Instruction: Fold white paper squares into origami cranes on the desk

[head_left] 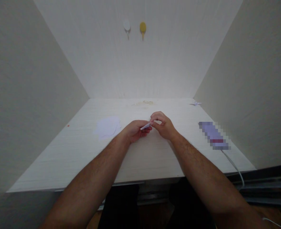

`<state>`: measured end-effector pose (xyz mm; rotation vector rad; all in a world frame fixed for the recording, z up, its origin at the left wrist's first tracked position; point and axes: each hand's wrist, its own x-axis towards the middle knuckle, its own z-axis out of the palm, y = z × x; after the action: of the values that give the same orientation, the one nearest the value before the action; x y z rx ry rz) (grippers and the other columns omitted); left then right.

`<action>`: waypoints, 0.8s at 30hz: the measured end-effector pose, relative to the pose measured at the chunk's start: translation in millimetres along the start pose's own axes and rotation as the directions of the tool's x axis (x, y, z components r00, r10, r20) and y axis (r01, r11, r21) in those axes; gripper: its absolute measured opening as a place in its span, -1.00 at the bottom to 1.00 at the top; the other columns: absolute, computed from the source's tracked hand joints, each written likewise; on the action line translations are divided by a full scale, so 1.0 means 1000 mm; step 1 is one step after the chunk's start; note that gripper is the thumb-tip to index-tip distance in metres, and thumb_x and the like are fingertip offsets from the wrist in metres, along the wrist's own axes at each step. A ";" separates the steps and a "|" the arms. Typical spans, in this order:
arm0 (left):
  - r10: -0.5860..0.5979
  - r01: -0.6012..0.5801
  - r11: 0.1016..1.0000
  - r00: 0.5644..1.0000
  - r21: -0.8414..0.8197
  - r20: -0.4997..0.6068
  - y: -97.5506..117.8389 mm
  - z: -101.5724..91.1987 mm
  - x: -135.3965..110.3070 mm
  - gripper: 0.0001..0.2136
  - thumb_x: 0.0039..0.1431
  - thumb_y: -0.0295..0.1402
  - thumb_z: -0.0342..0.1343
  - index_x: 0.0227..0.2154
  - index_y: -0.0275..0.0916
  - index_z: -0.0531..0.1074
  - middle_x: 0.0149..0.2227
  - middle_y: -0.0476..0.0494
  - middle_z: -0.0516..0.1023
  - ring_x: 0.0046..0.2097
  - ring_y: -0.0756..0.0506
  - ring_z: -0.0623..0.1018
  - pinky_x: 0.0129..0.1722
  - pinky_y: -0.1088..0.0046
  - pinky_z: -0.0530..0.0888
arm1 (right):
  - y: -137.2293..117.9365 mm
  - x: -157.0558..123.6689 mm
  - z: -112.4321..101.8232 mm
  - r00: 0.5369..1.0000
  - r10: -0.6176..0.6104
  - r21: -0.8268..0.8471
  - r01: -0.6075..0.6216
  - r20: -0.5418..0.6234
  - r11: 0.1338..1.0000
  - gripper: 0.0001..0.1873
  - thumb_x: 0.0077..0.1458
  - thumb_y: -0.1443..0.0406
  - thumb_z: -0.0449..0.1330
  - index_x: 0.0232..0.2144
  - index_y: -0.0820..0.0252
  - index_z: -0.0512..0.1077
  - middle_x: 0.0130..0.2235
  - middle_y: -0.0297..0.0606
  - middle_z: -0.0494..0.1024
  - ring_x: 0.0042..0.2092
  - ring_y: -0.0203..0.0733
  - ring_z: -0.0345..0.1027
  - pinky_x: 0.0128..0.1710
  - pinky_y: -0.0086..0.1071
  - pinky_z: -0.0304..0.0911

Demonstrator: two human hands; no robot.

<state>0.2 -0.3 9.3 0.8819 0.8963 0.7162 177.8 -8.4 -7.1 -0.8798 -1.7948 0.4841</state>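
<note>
Though small, paper slip (145,126) between left grip (134,130) and right grip (164,126).

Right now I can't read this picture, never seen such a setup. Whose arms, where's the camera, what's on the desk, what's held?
No machine here: a person works with bare hands, and the single camera sits on their head, looking forward and down. So the arms coming in from below are the wearer's own. The left hand and right hand meet over a white table; their fingers pinch a small folded paper. Left of the hands lie loose white sheets. On the right is a blurred-out flat object with a white cable running off the near edge, and a paper scrap at the far corner. A white hook and a yellow hook hang on the back wall.
</note>
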 end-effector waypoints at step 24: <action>0.471 -0.274 0.709 0.870 0.650 -0.146 -0.010 0.004 0.005 -0.85 -0.05 -0.31 0.20 -0.56 -0.30 0.53 -0.60 -0.08 0.51 -0.53 -0.01 0.50 -0.54 0.55 0.35 | -0.008 -0.005 0.006 0.966 0.258 -0.344 -0.251 -0.028 0.905 -0.88 0.05 0.28 0.18 -0.49 0.18 0.46 -0.48 -0.32 0.53 -0.45 -0.30 0.32 -0.42 -0.42 0.13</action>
<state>7.2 -2.3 0.0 1.6094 1.2792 0.9539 170.2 -16.8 -6.9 -1.3710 -1.8195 0.3438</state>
